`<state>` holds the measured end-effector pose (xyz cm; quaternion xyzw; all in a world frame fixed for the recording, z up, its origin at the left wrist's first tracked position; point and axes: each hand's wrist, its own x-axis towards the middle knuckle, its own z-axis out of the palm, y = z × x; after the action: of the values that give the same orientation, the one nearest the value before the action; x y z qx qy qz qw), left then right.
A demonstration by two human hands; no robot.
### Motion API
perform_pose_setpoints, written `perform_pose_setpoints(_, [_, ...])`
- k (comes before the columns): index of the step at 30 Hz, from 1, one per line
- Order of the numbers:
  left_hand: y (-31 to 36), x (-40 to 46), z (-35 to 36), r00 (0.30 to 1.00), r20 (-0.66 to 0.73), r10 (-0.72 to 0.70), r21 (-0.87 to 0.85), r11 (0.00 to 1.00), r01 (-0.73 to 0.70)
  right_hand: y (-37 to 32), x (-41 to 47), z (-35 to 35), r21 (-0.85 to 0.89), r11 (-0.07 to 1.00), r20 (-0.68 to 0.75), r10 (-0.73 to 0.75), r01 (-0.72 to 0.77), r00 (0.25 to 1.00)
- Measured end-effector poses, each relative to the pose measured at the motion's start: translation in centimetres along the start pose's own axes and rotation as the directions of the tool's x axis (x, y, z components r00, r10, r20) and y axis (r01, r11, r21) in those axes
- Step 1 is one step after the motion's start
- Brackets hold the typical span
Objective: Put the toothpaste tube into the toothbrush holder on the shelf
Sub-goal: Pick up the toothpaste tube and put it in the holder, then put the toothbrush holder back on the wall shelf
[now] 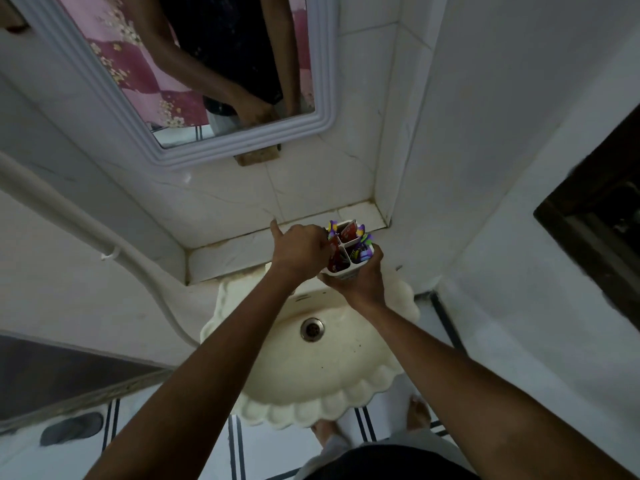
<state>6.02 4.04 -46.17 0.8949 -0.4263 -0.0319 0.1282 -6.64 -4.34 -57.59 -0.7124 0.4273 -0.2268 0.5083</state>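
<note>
Right hand [360,282] grips the white four-compartment toothbrush holder [349,252]; left hand [299,251] fingers pinch the glossy red toothpaste tube [335,258], mostly hidden.

Dim, flat, bluish light; a faint glare spot on the white marble wall tile [187,177] below the white-framed mirror [242,147] (wide-angle bending near the edges), dark frame at right blurred.

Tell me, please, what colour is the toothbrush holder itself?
White, best seen in the head view: the toothbrush holder has white walls and dividers.
</note>
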Motion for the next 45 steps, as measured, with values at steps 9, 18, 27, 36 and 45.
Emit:
perform_pose_setpoints(9, [2.1, -1.5, -4.0, 0.926, -0.343, -0.161, -0.444, 0.896, -0.008, -4.4, 2.3, -6.6, -0.075, 0.993, -0.012, -0.091, 0.09, 0.996])
perform_pose_setpoints(18, [0.2, -1.9, -4.2, 0.916, -0.337, -0.219, -0.417, 0.907, 0.063, -6.9, 1.5, -7.6, -0.055, 0.985, -0.125, -0.167, 0.161, 0.978])
perform_pose_setpoints(27, [3.8, -1.0, -12.0, 0.839, -0.529, -0.127, -0.359, 0.929, -0.086, -17.3, 0.9, -14.0, 0.044, 0.914, -0.233, -0.384, 0.404, 0.893])
perform_pose_setpoints(36, [9.1, 2.9, -27.5, 0.651, -0.758, 0.032, -0.212, 0.932, -0.293, -36.2, 1.7, -23.8, 0.101, 0.73, -0.401, -0.592, 0.676, 0.699])
perform_pose_setpoints(45, [13.8, 6.6, -42.1, 0.463, -0.868, 0.179, 0.007, 0.937, -0.348, -50.4, 1.3, -30.7, 0.096, 0.612, -0.502, -0.651, 0.785, 0.569])
